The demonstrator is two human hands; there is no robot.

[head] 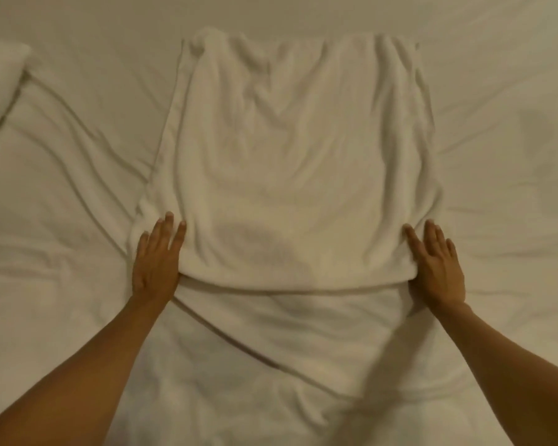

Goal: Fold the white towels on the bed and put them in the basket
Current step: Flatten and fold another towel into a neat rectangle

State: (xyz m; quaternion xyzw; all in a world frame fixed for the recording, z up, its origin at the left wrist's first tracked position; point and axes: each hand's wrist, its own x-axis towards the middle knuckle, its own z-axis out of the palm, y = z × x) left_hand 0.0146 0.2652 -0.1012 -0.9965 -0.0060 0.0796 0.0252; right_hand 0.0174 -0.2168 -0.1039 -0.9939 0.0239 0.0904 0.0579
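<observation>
Towel (290, 162): spread on bed (496, 123), mid-fold.
Hands: left hand (157, 255), right hand (438, 262) flat, pressing near corners.
Next: likely fold again.

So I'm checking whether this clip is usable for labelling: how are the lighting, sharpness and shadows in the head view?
Head view: dim, warm, yellowish light; the whole frame is soft, so the towel shows little texture; a soft shadow lies on its near part between the left hand and right hand; white on white sheet gives weak contrast; no glare.
</observation>
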